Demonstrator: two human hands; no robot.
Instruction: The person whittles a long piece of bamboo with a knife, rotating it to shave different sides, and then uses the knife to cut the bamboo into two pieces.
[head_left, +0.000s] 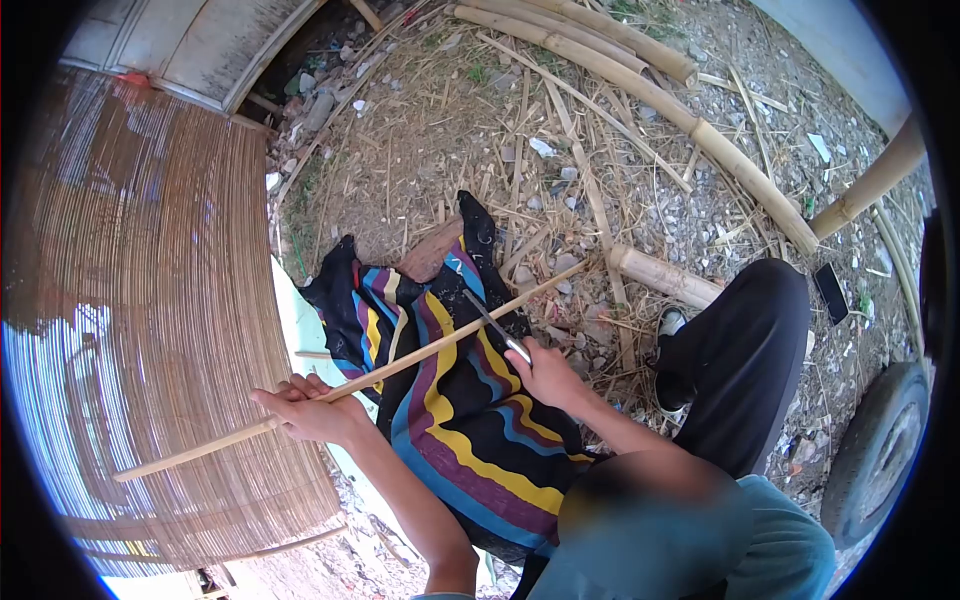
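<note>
A long, thin bamboo strip (440,345) slants across the view from lower left to upper right. My left hand (315,408) is closed around its lower-left part. In my right hand (548,378) is a knife (492,322), gripped by the handle, with its blade crossing the strip in this view. Beneath both lies a striped cloth (470,450) in black, yellow, purple and blue, draped over my lap and reaching forward to a brown block (432,250).
Left stands a screen of thin slats (170,330). Thick bamboo poles (650,90) lie ahead on ground littered with shavings and stones. A cut bamboo piece (660,278), a dark phone-like slab (831,293) and a tyre (878,455) are at right, near a dark-trousered leg (750,350).
</note>
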